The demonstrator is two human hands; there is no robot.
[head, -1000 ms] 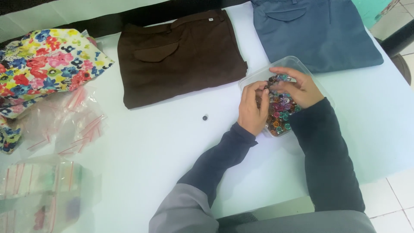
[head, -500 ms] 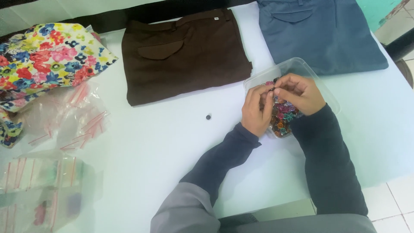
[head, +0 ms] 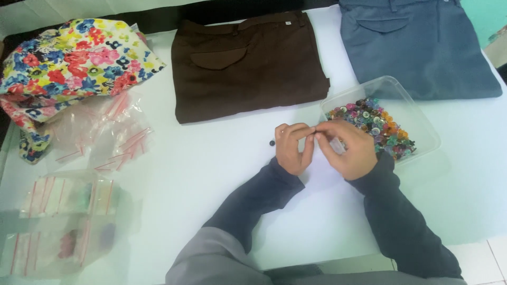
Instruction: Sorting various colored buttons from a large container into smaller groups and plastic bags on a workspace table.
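White bench carries everything. Both hands meet at its middle: left hand and right hand pinch fingertips together on something too small to tell. A clear tub of coloured buttons sits just right. A black button lies just left. Brown trousers lie far.
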